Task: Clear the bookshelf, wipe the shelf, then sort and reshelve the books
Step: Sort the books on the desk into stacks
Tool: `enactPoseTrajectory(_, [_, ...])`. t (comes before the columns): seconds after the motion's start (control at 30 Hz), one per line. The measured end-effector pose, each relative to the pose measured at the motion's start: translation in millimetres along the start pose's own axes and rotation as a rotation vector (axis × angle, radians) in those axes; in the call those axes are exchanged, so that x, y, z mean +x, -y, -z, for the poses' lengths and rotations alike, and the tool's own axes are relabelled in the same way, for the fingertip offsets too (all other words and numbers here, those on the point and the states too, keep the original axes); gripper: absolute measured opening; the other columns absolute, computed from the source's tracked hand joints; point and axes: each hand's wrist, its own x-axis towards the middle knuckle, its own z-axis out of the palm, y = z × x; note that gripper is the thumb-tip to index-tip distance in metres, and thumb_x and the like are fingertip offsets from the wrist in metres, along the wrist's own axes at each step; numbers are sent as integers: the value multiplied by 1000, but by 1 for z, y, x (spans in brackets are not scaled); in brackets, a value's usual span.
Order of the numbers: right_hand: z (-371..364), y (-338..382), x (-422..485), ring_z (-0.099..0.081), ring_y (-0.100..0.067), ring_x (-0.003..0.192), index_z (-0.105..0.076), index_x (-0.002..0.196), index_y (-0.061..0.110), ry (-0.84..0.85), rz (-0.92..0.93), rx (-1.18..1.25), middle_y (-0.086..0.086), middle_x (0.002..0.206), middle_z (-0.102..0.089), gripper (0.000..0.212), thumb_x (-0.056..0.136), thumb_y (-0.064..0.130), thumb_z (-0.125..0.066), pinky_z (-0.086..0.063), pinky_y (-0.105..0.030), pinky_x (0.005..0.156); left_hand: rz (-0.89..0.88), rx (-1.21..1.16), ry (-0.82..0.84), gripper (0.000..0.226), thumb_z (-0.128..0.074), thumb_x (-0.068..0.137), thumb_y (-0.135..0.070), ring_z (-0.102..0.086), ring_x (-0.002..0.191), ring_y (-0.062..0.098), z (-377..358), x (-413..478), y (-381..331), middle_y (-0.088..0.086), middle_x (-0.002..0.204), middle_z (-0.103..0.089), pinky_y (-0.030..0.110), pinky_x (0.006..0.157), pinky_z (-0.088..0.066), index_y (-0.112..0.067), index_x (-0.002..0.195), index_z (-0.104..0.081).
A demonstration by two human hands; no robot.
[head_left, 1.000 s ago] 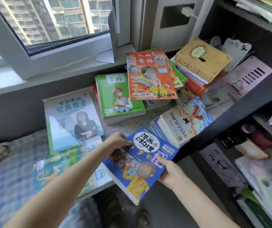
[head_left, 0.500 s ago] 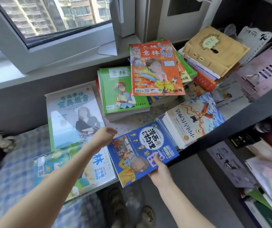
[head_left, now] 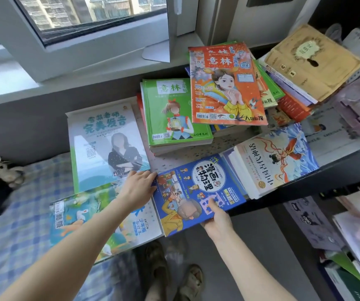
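Lying flat at the front edge of the bench (head_left: 196, 155), the blue comic book (head_left: 198, 192) overhangs toward the person, its cover up and title turned sideways. Head view only: the right hand (head_left: 216, 220) grips the book's near edge, thumb pressed on the cover and fingers underneath. The left hand (head_left: 137, 187) rests flat, fingers spread and nothing grasped, its fingertips touching the book's left edge and its palm over a teal magazine (head_left: 83, 218) that hangs over the checked bed cover (head_left: 18, 224). Behind that hand lies a white and green book (head_left: 105, 140) showing a seated figure. A green magazine stack (head_left: 170, 114) sits further back, with an orange magazine (head_left: 224, 83) on a taller pile just beside it. To the right of the comic book a white book with a wave illustration (head_left: 272, 161) tops a small stack, touching the comic's right side. A tan book (head_left: 309, 59) crowns a pile at the far right. A dark shelf board (head_left: 337, 170) crosses at the right.
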Motion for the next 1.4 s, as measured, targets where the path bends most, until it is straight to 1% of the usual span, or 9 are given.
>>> enactPoseTrajectory(0.07, [2,17,-8,-68,-39,91,-58,110,5,-72,-86,-322,-21,100,-69,31,87,22,-70,-54,-55,81,1,-13,-25,48,-47,97,-37,-43,130,19,4,5,-2,-2,141,-48,33,106,-26,-21,142,-40])
enactPoseTrajectory(0.17, [3,49,-31,-70,-31,71,-59,105,-4,-79,-133,-1173,-20,79,-70,50,91,45,-60,-59,-37,67,33,-87,-82,42,-53,95,-33,-49,123,21,18,13,-6,0,133,-55,34,104,-30,-19,135,-49])
enactPoseTrajectory(0.23, [-3,71,-45,-70,-26,70,-63,100,-3,-82,-57,-1353,-18,79,-71,47,95,43,-55,-58,-34,70,28,-143,-113,42,-54,95,-31,-50,123,21,31,20,-9,0,133,-56,36,104,-32,-19,135,-50])
enactPoseTrajectory(0.6, [-87,184,-70,-60,-36,104,-39,126,10,205,217,-80,-24,113,-56,54,90,45,-59,-53,-47,88,-31,-707,-213,31,-59,93,-18,-61,103,14,102,48,-23,-1,116,-65,33,95,-49,-14,124,-59])
enactPoseTrajectory(0.67, [-106,201,-66,-58,-34,103,-39,130,10,162,270,-76,-23,115,-55,55,91,43,-60,-52,-46,87,-18,-869,-200,29,-59,93,-20,-62,95,13,117,54,-26,-4,109,-65,29,89,-52,-13,121,-59])
enactPoseTrajectory(0.8, [-128,209,-58,-66,-28,79,-55,119,1,-27,405,-132,-21,105,-64,30,93,13,-62,-56,-36,52,94,-1278,-107,30,-56,95,-26,-67,86,18,145,70,-34,5,100,-69,29,81,-55,-7,118,-59])
enactPoseTrajectory(1.0, [-117,175,-90,-67,-21,52,-56,98,0,-6,511,-427,-15,86,-65,6,95,-3,-52,-56,-28,47,257,-1809,175,25,-50,98,-27,-68,82,24,169,91,-46,12,101,-70,33,72,-58,-4,106,-58])
enactPoseTrajectory(1.17, [-95,190,-107,-63,-20,53,-60,102,2,-80,685,-531,-11,89,-65,9,95,1,-54,-52,-24,43,234,-1755,115,6,-49,96,-3,-64,78,22,173,93,-51,9,87,-65,32,73,-57,-3,95,-55])
enactPoseTrajectory(1.4, [-120,251,-70,-55,-19,62,-61,88,10,-249,864,-618,-6,80,-62,7,94,8,-58,-49,-26,50,221,-1629,59,29,-49,97,-6,-63,81,22,182,114,-45,18,104,-61,26,69,-57,4,124,-50])
